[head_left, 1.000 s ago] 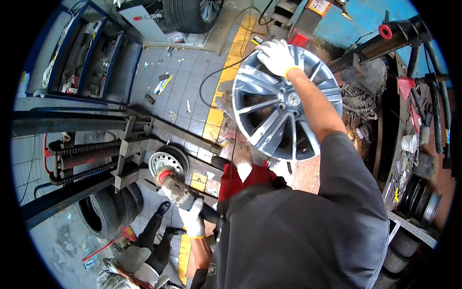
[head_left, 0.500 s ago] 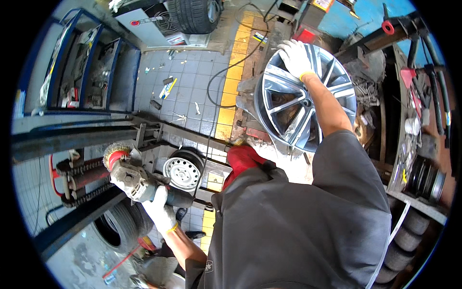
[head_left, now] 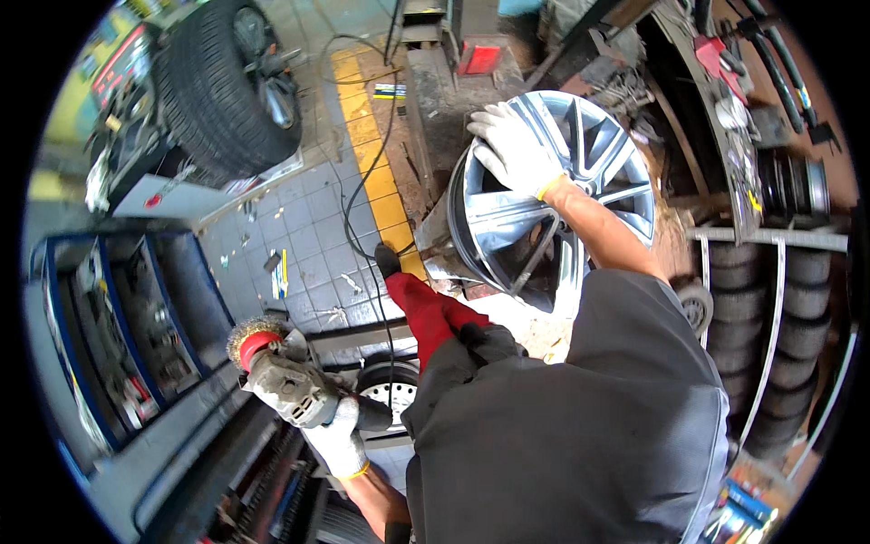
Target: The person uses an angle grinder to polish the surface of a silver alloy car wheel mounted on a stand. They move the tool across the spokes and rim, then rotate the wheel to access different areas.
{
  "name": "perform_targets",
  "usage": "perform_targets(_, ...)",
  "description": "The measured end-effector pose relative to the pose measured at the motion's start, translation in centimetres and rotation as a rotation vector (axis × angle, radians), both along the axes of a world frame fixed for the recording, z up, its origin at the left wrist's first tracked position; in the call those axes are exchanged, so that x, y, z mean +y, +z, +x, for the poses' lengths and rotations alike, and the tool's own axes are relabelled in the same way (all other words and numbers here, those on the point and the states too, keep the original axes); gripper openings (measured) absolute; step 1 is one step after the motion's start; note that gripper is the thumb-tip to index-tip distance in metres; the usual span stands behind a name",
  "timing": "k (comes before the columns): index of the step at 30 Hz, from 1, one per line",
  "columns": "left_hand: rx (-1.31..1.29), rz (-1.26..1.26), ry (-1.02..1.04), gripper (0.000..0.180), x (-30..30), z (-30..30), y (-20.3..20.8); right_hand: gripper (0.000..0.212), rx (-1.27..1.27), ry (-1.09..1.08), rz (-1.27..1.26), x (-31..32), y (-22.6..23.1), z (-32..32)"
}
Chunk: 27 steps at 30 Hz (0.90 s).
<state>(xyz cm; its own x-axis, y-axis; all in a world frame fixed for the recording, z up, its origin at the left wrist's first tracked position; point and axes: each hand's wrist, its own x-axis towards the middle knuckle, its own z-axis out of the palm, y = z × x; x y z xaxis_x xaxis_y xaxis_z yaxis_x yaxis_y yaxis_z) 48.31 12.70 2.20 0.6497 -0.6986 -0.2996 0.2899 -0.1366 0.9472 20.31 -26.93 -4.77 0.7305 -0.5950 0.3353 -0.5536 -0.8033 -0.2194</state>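
Observation:
My left hand [head_left: 339, 441], in a white knit glove with a yellow cuff, is wrapped round the body of an angle grinder [head_left: 292, 390] at the lower left. A wire cup brush [head_left: 251, 341] with a red collar sits on the grinder's head, away from any surface. My right hand [head_left: 518, 152], gloved the same way, lies on a silver multi-spoke alloy wheel [head_left: 609, 168] without a tyre. Its fingers are stretched out and reach across the wheel's upper left rim. The undersides of those fingers are hidden.
A black cable [head_left: 348, 204] runs over the grey and yellow floor tiles. A blue-framed shelf [head_left: 181, 299] stands left. At the upper left is a large tyre [head_left: 204, 86]. A white steel wheel [head_left: 403, 393] lies beyond the grinder. Stacked tyres [head_left: 787, 335] fill a right-hand rack.
The whole view has swung round, and a red-trousered leg and dark shoe now reach further forward. The grinder stays in my left hand. My right hand sits flatter on the wheel, fingers pointing more left.

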Motion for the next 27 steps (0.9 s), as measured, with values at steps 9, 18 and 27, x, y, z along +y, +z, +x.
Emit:
perform_targets(9, 0.154, 0.209, -0.440, 0.057, -13.4, 9.5, -0.4, 0.024, 0.121, 0.037, 0.085, 1.5, 2.8, -0.1)
perform_targets(18, 0.459, 0.229, -0.767, 0.054, -23.8, 12.1, -3.6, 0.046, -0.065, -0.448, 0.233, 10.1, 7.4, 6.4)
perform_targets(27, 0.821, 0.230, -1.243, 0.054, -33.2, 8.7, -5.2, 0.117, -0.604, -1.001, 0.861, 14.5, 9.8, 24.0)
